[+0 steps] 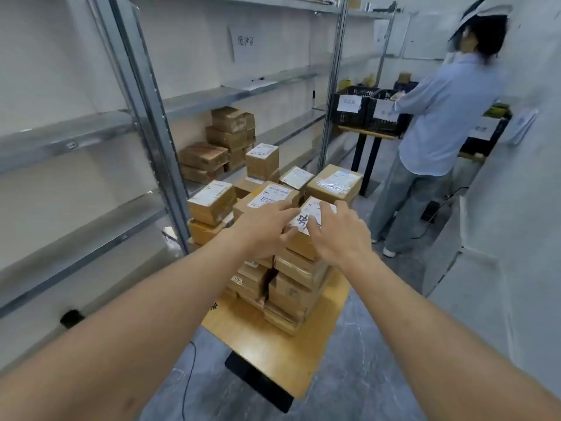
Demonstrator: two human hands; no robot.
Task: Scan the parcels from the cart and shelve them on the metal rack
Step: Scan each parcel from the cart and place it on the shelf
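Observation:
Several brown cardboard parcels with white labels are stacked on a wooden cart top [267, 344]. Both my hands reach to the top parcel [308, 221] of the near right stack, which bears a label with large handwritten marks. My left hand [267, 229] lies on its left side, fingers spread over the label and front edge. My right hand [337, 232] covers its right side, fingers bent over the top. The metal rack [145, 95] stands to the left, and a few parcels [224, 138] sit on one of its lower shelves.
A person in a light blue shirt [437, 123] stands at the right beside black crates [361, 107] on a table. A white wall or cabinet [510, 238] borders the right side. A black cable [188, 378] runs along the grey floor.

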